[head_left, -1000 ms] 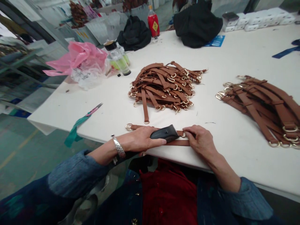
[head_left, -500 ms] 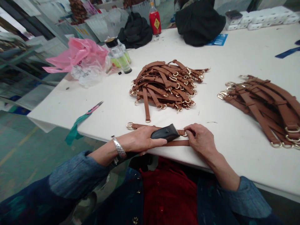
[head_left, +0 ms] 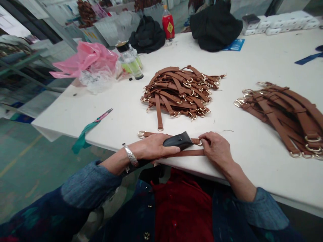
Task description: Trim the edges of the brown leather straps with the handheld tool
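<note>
My left hand (head_left: 155, 147), with a silver band at the wrist, is wrapped round a black tool (head_left: 180, 140) that lies over a brown strap (head_left: 148, 134) near the table's front edge. The strap has a buckle at its left end and a metal ring at its right end. My right hand (head_left: 217, 148) pinches the strap by that ring. A second length of brown strap (head_left: 193, 153) runs below, from under my left hand to my right hand. Beyond my hands lies a heap of brown straps (head_left: 176, 90) with gold-coloured rings.
Another pile of brown straps (head_left: 282, 111) lies at the right. Scissors (head_left: 103, 116) with teal cloth rest at the left. Farther back are a pink bag (head_left: 92, 58), a clear bottle (head_left: 133, 67), a red bottle (head_left: 168, 25), black cloth (head_left: 215, 27) and white boxes (head_left: 287, 22).
The view has shifted slightly. Both hands keep their places on the strap, and the black tool stays in my left hand.
</note>
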{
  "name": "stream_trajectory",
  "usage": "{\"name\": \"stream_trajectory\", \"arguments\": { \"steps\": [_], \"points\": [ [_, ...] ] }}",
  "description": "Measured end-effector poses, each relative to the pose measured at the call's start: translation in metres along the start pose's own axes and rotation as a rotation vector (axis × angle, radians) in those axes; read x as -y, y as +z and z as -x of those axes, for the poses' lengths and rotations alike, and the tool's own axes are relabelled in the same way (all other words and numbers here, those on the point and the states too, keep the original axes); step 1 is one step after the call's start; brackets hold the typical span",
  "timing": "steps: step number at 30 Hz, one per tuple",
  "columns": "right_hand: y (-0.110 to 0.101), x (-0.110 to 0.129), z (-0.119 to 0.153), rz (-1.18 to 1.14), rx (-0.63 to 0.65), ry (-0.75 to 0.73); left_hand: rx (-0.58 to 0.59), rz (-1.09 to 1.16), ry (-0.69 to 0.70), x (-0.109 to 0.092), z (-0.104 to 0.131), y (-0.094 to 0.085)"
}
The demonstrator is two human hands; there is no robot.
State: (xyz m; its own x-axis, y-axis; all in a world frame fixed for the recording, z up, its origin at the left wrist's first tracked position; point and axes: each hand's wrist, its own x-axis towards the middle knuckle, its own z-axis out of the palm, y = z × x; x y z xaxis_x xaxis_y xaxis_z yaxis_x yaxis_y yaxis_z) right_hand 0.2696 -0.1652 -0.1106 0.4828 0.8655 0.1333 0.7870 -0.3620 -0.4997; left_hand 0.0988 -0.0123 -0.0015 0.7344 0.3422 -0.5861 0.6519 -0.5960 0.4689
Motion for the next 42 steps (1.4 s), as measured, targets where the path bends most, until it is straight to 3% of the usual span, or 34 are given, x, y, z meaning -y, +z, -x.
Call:
{"name": "stream_trajectory", "arguments": {
  "steps": [5, 10, 14, 19, 22, 26, 30, 37, 42],
  "points": [
    [0.000, -0.002, -0.002, -0.026, -0.002, 0.011, 0.046, 0.098, -0.057, -0.010, -0.016, 0.010],
    [-0.004, -0.007, -0.002, -0.158, -0.021, 0.035, -0.052, 0.193, -0.041, -0.005, -0.024, 0.016],
    [-0.019, -0.021, 0.014, -0.294, -0.049, -0.016, -0.070, 0.238, -0.063, 0.006, -0.013, 0.013],
    [-0.035, -0.034, 0.042, -0.131, -0.015, -0.037, -0.078, 0.218, 0.030, 0.010, 0.010, 0.011],
    [-0.036, -0.033, 0.048, -0.084, -0.002, -0.007, -0.021, 0.230, 0.093, 0.004, 0.018, 0.016],
    [-0.037, -0.026, 0.045, -0.087, 0.038, 0.034, 0.097, 0.209, 0.054, -0.008, 0.019, 0.025],
    [-0.034, -0.018, 0.046, -0.136, 0.073, 0.045, 0.132, 0.134, 0.050, -0.020, 0.015, 0.030],
    [-0.024, -0.014, 0.052, -0.197, -0.026, 0.059, 0.227, 0.076, 0.035, -0.040, -0.002, 0.025],
    [-0.023, -0.014, 0.054, -0.248, -0.061, 0.045, 0.215, 0.089, -0.005, -0.036, -0.004, 0.021]
  ]
}}
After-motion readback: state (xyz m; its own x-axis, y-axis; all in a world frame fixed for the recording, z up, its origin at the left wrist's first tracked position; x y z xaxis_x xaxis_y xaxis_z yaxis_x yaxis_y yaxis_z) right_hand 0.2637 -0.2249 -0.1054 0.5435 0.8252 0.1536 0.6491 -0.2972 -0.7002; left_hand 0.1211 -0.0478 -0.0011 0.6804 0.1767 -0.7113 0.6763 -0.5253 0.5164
